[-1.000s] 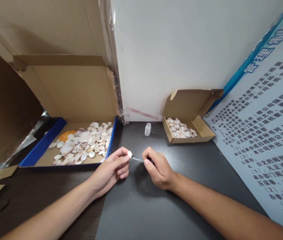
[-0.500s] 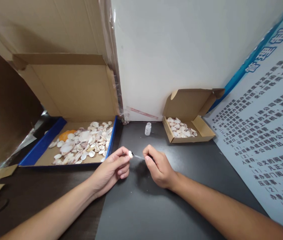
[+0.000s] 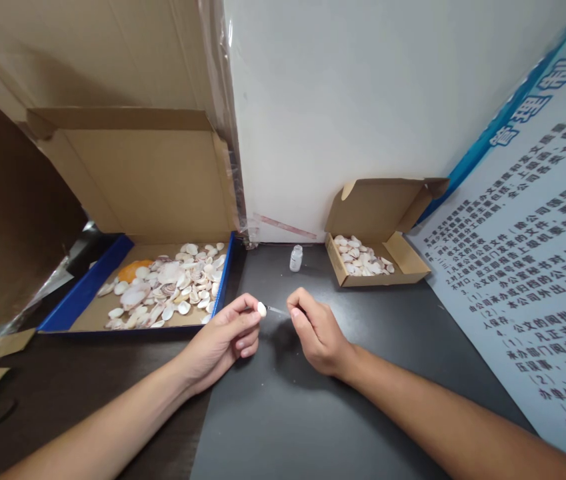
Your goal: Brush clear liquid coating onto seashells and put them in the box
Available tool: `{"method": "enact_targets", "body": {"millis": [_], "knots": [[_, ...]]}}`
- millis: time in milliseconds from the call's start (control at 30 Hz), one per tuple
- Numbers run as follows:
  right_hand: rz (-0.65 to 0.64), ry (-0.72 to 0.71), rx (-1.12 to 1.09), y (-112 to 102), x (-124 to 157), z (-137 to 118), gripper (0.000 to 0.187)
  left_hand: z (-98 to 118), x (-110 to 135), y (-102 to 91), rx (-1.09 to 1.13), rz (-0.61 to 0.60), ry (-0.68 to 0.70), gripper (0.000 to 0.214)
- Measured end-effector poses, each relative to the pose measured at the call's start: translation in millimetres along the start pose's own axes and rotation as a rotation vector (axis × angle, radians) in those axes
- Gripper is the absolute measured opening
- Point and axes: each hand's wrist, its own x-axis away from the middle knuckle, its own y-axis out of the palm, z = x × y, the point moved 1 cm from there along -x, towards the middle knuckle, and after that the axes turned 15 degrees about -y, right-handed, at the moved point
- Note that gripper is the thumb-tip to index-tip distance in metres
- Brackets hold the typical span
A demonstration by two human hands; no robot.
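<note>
white shell, small, with slim clear applicator

clock read from the shell, twelve on the far side.

- shell [image 3: 261,310]: one, held above the table [image 3: 283,427], near the middle of the view. likely light, stiff, smooth enough to slip and brittle at a thin edge; best taken by opposite edges, lightly, leaving the face clear.
- left hand [image 3: 227,332]: at eight o'clock; thumb and forefinger pinch the shell, remaining fingers loosely curled.
- applicator [image 3: 277,311]: at three o'clock, dark tip beside the shell; contact cannot be told. probably light, its thin stem easily flexed; best held at the end away from the tip.
- right hand [image 3: 317,333]: between three and four o'clock; fingers curled in, gripping the applicator's end.
- small white bottle [image 3: 295,260]: at one o'clock, upright.
- blue-sided box [image 3: 87,287]: between nine and ten o'clock, lid raised, holding mixed shells [image 3: 170,270].
- brown carton [image 3: 387,280]: between two and three o'clock, lid raised, holding pale shells [image 3: 355,257].
</note>
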Motion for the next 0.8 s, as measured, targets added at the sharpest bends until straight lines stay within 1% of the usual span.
{"method": "enact_targets", "body": {"millis": [100,400,500,633,800], "knots": [[-0.008,0.009,0.017,0.6,-0.8,0.4,0.014,-0.1,0.4,0.3,-0.007,-0.001,-0.003,0.02],[-0.06,-0.046,-0.096,-1.1,-0.1,-1.6,0.017,-0.3,0.6,0.6,-0.032,0.009,0.012,0.021],[-0.04,-0.039,-0.098,-0.5,0.4,-1.0,0.017,-0.5,0.8,1.0,-0.05,-0.003,0.005,0.021],[0.016,0.006,-0.057,0.0,0.5,0.2,0.016,-0.4,1.1,2.0,-0.055,-0.008,-0.006,0.021],[-0.001,-0.004,-0.069,-0.2,0.6,-0.6,0.018,-0.5,0.9,1.5,-0.052,-0.001,0.015,0.02]]}}
